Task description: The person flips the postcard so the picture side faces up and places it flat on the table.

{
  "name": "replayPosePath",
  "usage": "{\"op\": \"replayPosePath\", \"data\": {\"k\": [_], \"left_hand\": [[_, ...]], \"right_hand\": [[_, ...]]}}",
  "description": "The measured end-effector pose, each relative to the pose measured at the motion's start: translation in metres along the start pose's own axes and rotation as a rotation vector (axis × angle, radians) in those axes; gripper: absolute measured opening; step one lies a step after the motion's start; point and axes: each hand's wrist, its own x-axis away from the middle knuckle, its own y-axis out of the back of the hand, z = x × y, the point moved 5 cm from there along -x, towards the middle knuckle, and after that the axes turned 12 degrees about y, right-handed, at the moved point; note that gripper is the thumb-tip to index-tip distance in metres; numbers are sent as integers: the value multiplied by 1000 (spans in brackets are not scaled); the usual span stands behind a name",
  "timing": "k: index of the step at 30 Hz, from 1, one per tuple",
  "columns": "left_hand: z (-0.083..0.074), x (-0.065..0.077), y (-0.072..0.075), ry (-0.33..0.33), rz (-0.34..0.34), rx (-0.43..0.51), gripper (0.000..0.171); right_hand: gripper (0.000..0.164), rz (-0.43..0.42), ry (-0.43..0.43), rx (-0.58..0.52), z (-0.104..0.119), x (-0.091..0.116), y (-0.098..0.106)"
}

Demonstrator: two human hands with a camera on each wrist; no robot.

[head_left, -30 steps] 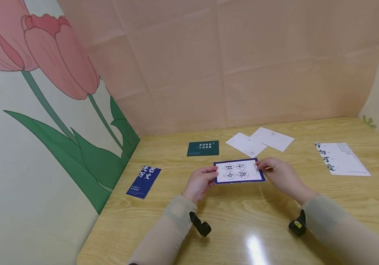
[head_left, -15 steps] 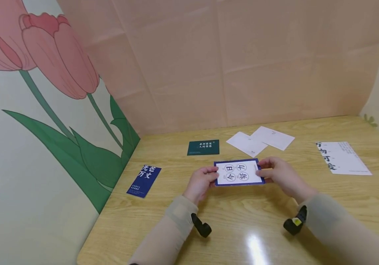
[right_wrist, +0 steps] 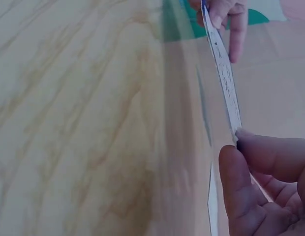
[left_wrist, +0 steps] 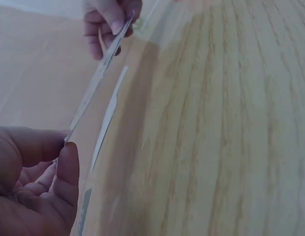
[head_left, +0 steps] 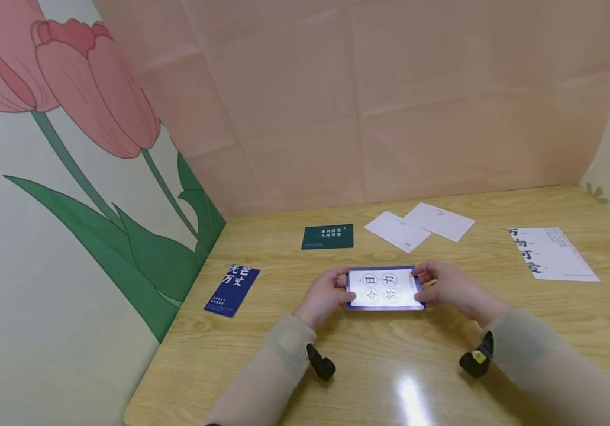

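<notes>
Both hands hold one blue-bordered white card (head_left: pixel 384 288) by its short ends, raised above the table in the wrist views. Four circled characters are printed on it, turned sideways in the head view. My left hand (head_left: pixel 323 297) pinches the left end between thumb and fingers. At the opposite end, my right hand (head_left: pixel 451 290) does likewise. Seen nearly edge-on in the left wrist view, the card (left_wrist: pixel 99 78) runs from the near left hand (left_wrist: pixel 42 177) to the right hand at the top. In the right wrist view the right hand (right_wrist: pixel 265 177) pinches the card's near end.
Behind the hands lie a dark green card (head_left: pixel 328 236) and two overlapping white cards (head_left: pixel 397 231). A dark blue card (head_left: pixel 232 291) is at the left, a white lettered card (head_left: pixel 555 254) at the right. A pink cloth (head_left: pixel 390 106) hangs behind the wooden table (head_left: pixel 368 378).
The held card has tilted and come slightly nearer the body, its face now catching the light. Both hands moved with it. The right hand's fingers shifted their grip along its end.
</notes>
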Motion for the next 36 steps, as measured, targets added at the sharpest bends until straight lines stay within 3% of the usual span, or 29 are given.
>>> {"op": "replayPosePath", "data": {"k": [5,13,20,24,31,36], "left_hand": [[1,1,-1,-19,5,-100,66],[3,-2,-5,-44,-42,-256,67],[5,-4,-8,-35,-80,-329,68],[6,-6,-8,-27,-102,-358,69],[8,-10,-9,-24,-134,-380,69],[6,-9,-10,-49,-153,-442,68]], "right_hand": [[53,12,33,101,-4,-1,-2],[48,6,25,210,-10,-5,-8],[47,0,25,323,-8,-7,-12],[51,-7,37,376,-7,-10,-14],[75,-5,7,407,-7,-14,-16],[77,6,8,429,-4,-14,-19]]}}
